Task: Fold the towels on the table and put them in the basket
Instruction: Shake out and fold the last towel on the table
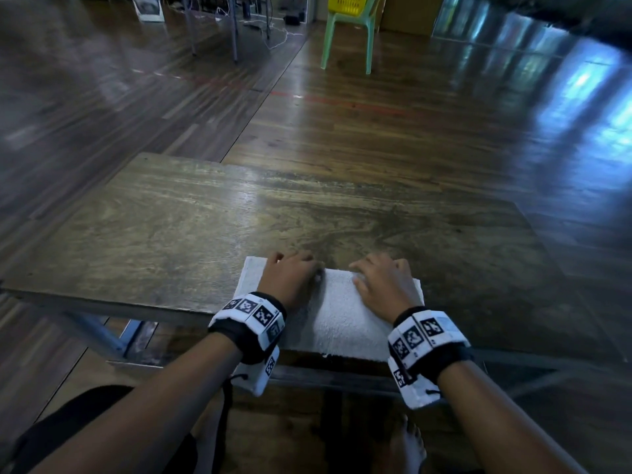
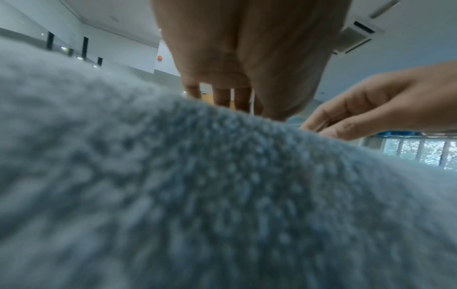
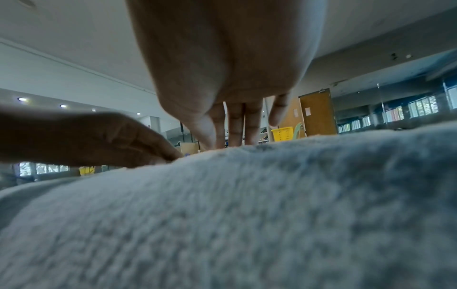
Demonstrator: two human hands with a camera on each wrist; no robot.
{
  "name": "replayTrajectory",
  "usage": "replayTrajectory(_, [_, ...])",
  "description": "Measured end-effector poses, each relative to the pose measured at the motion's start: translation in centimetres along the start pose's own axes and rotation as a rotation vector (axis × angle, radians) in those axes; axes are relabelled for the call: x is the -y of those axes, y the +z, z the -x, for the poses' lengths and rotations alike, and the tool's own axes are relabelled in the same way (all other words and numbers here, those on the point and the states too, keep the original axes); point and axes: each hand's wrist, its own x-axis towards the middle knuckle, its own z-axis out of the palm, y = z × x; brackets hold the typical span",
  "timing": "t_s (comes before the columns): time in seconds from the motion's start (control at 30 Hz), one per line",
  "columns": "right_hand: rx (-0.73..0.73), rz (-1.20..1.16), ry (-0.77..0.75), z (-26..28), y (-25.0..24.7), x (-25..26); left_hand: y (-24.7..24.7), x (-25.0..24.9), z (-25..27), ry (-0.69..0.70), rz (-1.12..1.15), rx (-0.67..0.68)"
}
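Observation:
A white terry towel, folded into a small rectangle, lies at the near edge of the wooden table. My left hand sits on its far left corner and my right hand on its far right part. On both hands the fingers curl down over the far edge and pinch it. In the left wrist view the towel fills the foreground and hides the fingertips. The right wrist view shows the same towel and fingers. The yellow basket stands on a chair far across the room, also visible as the yellow basket.
A green plastic chair carries the basket at the far side of the wooden floor. Metal legs of another table stand at the back left. My bare foot is under the table's near edge.

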Motion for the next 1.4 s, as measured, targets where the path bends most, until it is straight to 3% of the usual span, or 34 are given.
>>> replayTrajectory(0.2, [-0.027,-0.124,0.11,-1.2,0.6,-0.3,-0.3,1.3,-1.4,-0.108,0.051,-0.009])
replayTrajectory(0.63, [-0.141,-0.038,0.365,1.4,0.3,-4.8,-1.9,4.8,0.3,-0.213,-0.092,-0.06])
replayTrajectory(0.77, [-0.169,0.118,0.34,2.9,0.9,-4.5,-2.9,5.8,1.5,-0.268,-0.101,-0.106])
replayTrajectory(0.87, [-0.189,0.144,0.254,3.6,1.0,-2.2,-3.2,4.2,2.5,-0.184,-0.047,-0.196])
replayTrajectory(1.0, [-0.139,0.027,0.117,4.6,1.5,2.1,-1.5,-1.1,4.3,-0.035,0.004,-0.032])
replayTrajectory(1.13, [0.05,-0.063,0.16,4.9,2.9,3.2,1.8,-3.8,5.4,-0.145,-0.011,0.105])
replayTrajectory(1.4, [0.126,-0.043,0.215,3.2,3.9,0.5,2.5,-1.6,3.3,-0.18,0.024,0.132])
